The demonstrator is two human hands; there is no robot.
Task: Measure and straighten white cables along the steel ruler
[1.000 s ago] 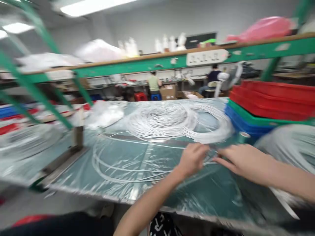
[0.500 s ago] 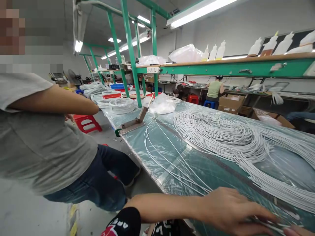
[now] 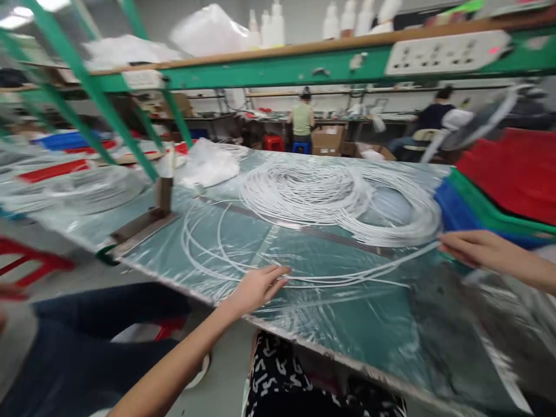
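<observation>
Fingers (image 3: 278, 272) on white cords (image 3: 330, 281), near table edge (image 3: 226, 304), right hand (image 3: 471, 249) pinching

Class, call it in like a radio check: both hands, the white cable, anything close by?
Left hand flat on the loose white cable strands. Right hand pinching the same strands, pulled taut. Big cable coil just behind; stacked trays beside right hand.
</observation>
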